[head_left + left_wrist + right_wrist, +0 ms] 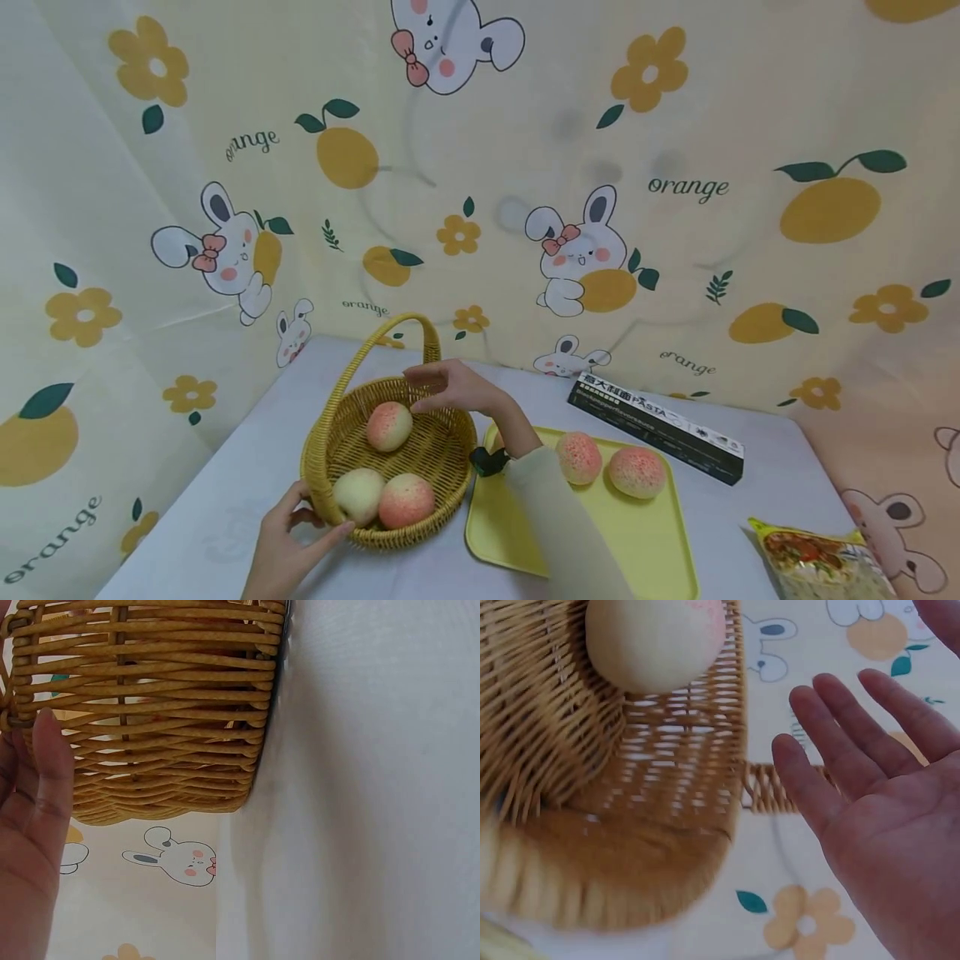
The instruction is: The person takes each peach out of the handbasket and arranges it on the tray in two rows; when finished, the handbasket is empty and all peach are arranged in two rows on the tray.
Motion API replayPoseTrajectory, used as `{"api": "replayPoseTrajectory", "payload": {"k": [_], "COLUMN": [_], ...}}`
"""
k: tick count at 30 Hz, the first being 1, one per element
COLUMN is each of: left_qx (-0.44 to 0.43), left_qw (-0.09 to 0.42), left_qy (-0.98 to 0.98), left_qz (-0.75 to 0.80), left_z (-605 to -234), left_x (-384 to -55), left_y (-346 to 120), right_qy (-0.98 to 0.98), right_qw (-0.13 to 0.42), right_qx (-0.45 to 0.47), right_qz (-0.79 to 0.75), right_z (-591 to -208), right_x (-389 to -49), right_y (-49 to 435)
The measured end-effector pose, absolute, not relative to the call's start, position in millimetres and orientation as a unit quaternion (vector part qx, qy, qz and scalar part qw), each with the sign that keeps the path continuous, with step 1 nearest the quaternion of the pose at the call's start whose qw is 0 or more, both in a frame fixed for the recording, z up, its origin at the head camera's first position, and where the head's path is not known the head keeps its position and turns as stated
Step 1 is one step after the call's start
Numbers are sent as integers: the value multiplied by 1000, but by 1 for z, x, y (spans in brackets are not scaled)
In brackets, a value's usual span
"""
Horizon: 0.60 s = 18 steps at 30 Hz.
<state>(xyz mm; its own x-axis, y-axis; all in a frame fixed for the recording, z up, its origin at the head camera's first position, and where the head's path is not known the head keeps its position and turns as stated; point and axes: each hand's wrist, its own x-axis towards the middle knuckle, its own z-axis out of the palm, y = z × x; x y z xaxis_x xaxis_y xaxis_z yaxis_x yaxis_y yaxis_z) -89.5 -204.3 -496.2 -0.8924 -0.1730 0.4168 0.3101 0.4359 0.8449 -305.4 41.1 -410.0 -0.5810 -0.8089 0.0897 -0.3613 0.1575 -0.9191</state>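
Note:
A woven basket (431, 450) with a tall arched handle stands on the white table, holding a peach (390, 427) toward the back and two more, a pale peach (358, 497) and a pinker peach (407, 501), near the front. At the basket's front left, my left hand (288, 542) grips the rim by the foot of the handle; in the left wrist view its thumb lies against the wicker side. My right hand (465, 390) hovers over the basket's back right rim, fingers spread and palm bare in the right wrist view. Nothing is in it.
Right of the basket lies a yellow tray (502, 533) bearing a round peach (579, 457) and a wider peach (637, 472); another is mostly hidden behind my right wrist. A black-and-white pasta box (656, 427) lies behind the tray. A food packet (821, 562) lies front right.

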Motion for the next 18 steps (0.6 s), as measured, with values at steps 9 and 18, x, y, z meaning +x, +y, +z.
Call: {"api": "replayPoseTrajectory", "payload": {"k": [9, 18], "left_qx": [-37, -32], "left_qw": [231, 232], "left_qy": [-816, -814], "left_qz": [-529, -531], "left_z": [-500, -501], "left_x": [-91, -92], "left_y": [-207, -205], "right_qy": [749, 753], "right_qw": [220, 251], "right_qx": [-385, -396], "right_qz": [-492, -462], "right_z": [-416, -437], "right_x": [-316, -317], "right_y": [4, -11]}}
